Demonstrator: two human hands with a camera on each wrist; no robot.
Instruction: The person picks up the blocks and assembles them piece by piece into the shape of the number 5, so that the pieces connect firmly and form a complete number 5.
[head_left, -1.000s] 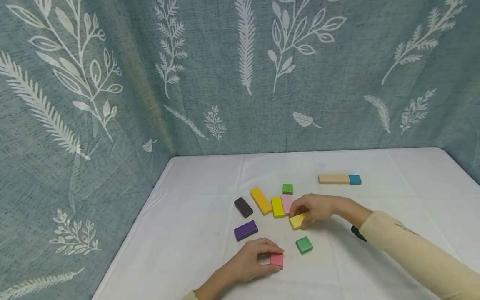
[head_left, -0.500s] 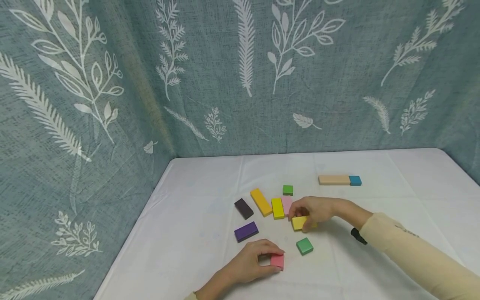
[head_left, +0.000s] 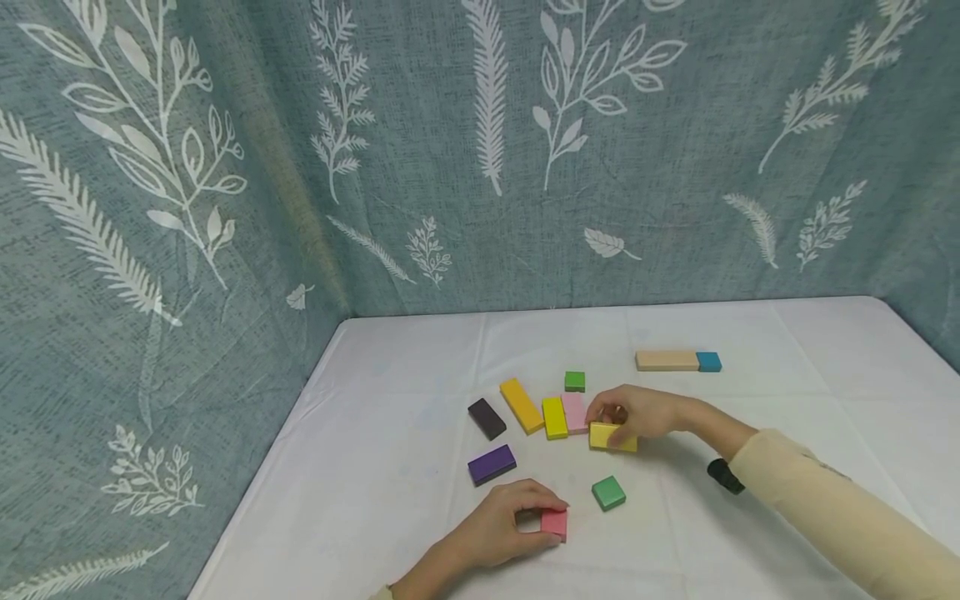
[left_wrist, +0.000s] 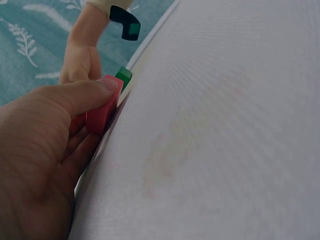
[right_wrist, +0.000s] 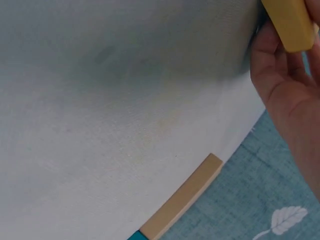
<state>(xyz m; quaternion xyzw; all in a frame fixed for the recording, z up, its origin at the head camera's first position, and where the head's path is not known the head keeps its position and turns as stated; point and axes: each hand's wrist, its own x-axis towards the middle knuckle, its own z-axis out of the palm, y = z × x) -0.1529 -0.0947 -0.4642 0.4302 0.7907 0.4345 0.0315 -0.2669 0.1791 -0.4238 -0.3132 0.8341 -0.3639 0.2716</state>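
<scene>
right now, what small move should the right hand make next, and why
Perhaps settle the pale yellow block beside the pale pink block: the right hand grips it close to that block's near right corner, and the left hand holds the reddish block apart from them.

The coral-pink block (left_wrist: 104,111) you hold has a smooth surface with faint shine, like painted wood. Your yellow block (right_wrist: 291,25) looks equally smooth, but rather matt. On the tan block (right_wrist: 182,197) you see a plain, matt wood look (any clear coating I cannot judge). Your white table cover (left_wrist: 250,175) is matt, finely textured cloth; the blue-green curtain (head_left: 420,100) is a coarser-looking woven cloth. Your sleeve (head_left: 832,508) is matt fabric.
</scene>
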